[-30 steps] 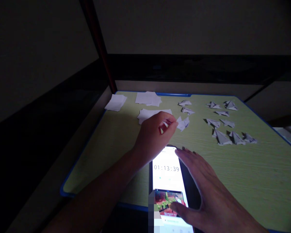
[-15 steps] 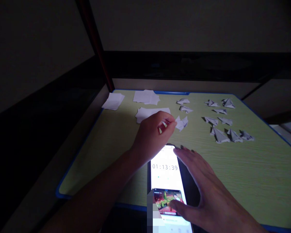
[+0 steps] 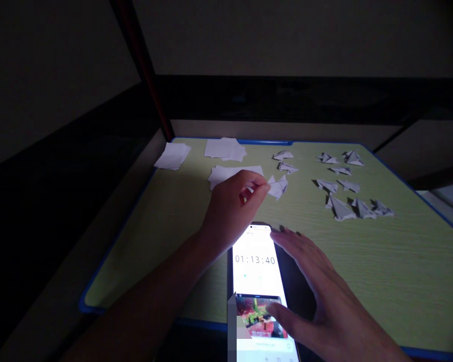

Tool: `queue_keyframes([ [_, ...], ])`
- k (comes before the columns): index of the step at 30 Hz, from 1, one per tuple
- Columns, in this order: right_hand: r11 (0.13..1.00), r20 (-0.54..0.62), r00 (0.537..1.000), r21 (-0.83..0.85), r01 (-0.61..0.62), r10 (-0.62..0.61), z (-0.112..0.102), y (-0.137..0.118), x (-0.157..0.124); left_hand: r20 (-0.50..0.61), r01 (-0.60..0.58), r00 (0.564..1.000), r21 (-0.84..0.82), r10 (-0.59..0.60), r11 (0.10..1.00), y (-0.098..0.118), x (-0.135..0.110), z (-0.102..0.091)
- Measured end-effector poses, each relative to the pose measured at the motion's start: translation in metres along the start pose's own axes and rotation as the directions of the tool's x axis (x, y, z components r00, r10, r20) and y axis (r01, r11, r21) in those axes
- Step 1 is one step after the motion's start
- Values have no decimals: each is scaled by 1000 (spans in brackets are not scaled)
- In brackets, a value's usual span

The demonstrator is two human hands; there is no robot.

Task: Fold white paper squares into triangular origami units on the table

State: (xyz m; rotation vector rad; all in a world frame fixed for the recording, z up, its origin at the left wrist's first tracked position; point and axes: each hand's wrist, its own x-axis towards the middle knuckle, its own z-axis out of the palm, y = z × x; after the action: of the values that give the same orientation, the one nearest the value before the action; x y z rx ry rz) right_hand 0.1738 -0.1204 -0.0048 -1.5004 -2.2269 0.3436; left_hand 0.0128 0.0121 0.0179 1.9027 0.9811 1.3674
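My left hand (image 3: pixel 232 206) reaches over the green table (image 3: pixel 381 261), fingers pinched on a folded white paper piece (image 3: pixel 277 187). Just behind it lies a stack of flat white paper sheets (image 3: pixel 226 173). My right hand (image 3: pixel 317 291) rests with fingers stretched flat along the right side of a lit phone (image 3: pixel 258 281) lying on the table near the front edge; the thumb touches the lower part of the screen. The screen shows a timer reading 01:13:40 above a small colourful picture.
Several folded paper pieces (image 3: pixel 349 196) lie scattered on the right half of the table, two more (image 3: pixel 285 161) near the middle back. Two further stacks of white sheets (image 3: pixel 224 149) (image 3: pixel 172 156) sit at the back left. The table has a blue rim; a dark pole rises at its back left corner.
My left hand with the folded piece has shifted slightly left and back. The timer went from 01:13:39 to 01:13:40. The view has tilted slightly.
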Motion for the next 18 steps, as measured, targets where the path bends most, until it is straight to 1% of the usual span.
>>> queue_keyframes([
  [4, 1000, -3, 1000, 7, -29, 29, 1, -1, 0, -2, 21, 1000, -1, -21, 1000, -4, 0, 0],
  [9, 998, -18, 1000, 57, -19, 21, 1, 0, 0, 3, 42, 999, -47, -42, 998, -6, 0, 0],
  [14, 960, -68, 981, 228, -162, 181, 0, -1, -2, 21, 57, 998, -60, -56, 997, -9, -1, 1],
  [16, 941, -98, 972, 286, -179, 215, 0, -2, -1, 27, 67, 997, -63, -66, 996, -9, -1, 2],
  [18, 925, -138, 963, 340, -172, 230, -2, -3, 1, 36, 92, 995, -76, -89, 993, -9, -2, 2],
])
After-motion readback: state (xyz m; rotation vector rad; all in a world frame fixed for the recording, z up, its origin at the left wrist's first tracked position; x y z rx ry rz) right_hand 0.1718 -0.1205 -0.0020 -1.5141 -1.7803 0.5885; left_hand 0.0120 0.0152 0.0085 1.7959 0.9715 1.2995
